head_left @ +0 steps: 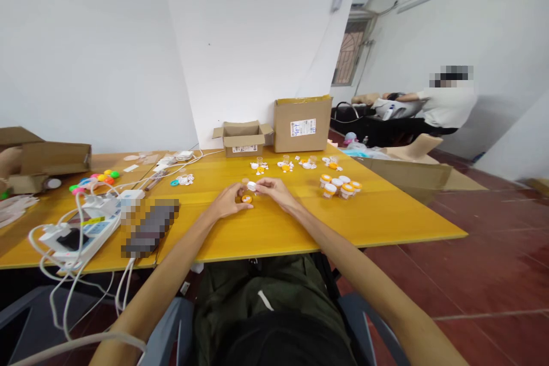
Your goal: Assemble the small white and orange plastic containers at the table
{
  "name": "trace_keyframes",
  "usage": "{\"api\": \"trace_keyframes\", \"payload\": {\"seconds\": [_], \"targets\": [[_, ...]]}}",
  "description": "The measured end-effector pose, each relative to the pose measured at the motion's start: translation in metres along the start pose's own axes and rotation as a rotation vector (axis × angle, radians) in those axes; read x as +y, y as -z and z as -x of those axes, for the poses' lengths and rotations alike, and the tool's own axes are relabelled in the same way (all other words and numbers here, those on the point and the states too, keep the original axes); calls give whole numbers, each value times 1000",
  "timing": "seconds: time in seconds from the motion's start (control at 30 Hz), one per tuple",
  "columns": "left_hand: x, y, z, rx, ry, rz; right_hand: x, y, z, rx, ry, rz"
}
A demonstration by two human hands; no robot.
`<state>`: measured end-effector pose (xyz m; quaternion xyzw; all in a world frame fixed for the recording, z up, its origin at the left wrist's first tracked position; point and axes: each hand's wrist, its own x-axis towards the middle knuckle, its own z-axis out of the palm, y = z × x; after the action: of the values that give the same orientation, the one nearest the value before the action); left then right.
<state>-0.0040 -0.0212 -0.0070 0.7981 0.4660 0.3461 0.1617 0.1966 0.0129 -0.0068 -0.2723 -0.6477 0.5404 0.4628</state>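
My left hand [230, 201] rests at the middle of the table, its fingers curved and the thumb apart from them. A small round orange-and-white piece [246, 199] lies between its thumb and fingertips; whether they touch it I cannot tell. My right hand [278, 191] pinches a small round white lid [251, 186] close to the left fingertips. Beyond the hands lie small groups of parts, with a clear cup [286, 159], an orange lid [286, 168] and white bits. To the right stands a cluster of clear jars [329, 190] with orange and white lids.
Two cardboard boxes, a small open one [244, 142] and a taller one [302, 126], stand at the back. At left are a power strip [96, 231] with cables, a phone-like dark object [150, 229] and coloured balls [105, 176]. A person [448, 104] sits at far right.
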Motion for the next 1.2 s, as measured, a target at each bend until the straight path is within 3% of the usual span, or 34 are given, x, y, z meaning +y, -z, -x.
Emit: {"api": "trace_keyframes", "payload": {"seconds": [0.43, 0.8, 1.2], "targets": [[-3, -1, -2, -69, -31, 286, 8, 0, -2, -34, -61, 27], [1, 2, -2, -70, 10, 347, 8, -1, -1, -22, -141, -45], [0, 2, -4, -83, 45, 404, 14, 2, -3, -17, -134, -57]]}}
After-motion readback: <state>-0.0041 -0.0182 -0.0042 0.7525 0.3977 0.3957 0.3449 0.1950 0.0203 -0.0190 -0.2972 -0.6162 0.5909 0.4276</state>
